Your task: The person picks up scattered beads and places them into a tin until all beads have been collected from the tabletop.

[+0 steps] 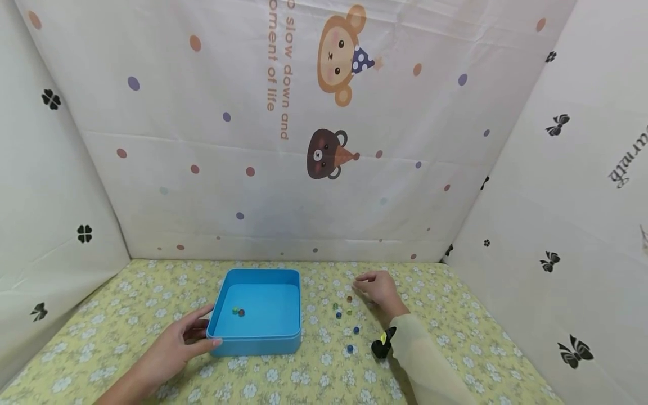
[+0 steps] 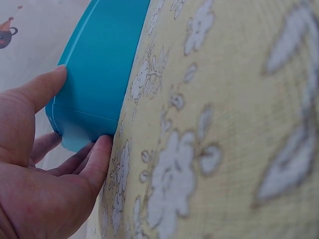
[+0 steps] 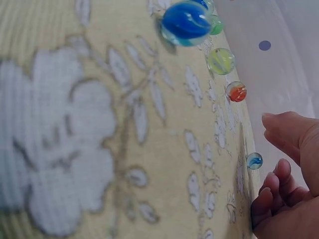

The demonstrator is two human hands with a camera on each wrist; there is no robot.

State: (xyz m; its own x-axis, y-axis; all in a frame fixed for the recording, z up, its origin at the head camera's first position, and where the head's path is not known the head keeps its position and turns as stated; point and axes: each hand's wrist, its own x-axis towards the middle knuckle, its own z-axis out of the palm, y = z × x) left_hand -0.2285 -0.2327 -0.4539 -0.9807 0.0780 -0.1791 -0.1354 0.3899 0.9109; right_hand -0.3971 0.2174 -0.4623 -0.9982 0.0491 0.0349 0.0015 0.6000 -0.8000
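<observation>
A light-blue square box [image 1: 253, 345] stands on the cloth, left of the middle. My left hand [image 1: 174, 343] grips its near left corner, thumb on the front wall and fingers round the side, as the left wrist view [image 2: 55, 164] also shows. Inside lie a few small glass marbles, one green [image 1: 235, 310] and one dark red [image 1: 241, 313]. My right hand [image 1: 377, 289] is low over the cloth to the right, thumb and index finger stretched out and the other fingers loosely bent. A clear marble with a blue swirl [image 3: 254, 161] lies on the cloth just by its fingers, not held.
Several loose marbles lie between box and right hand: an orange-red one [image 1: 349, 298], a yellow one [image 1: 349, 311], a green one [image 1: 335, 306] and blue ones [image 1: 356, 330]. The flowered yellow cloth [image 1: 283, 382] meets white printed walls [image 1: 263, 225] at the back and sides.
</observation>
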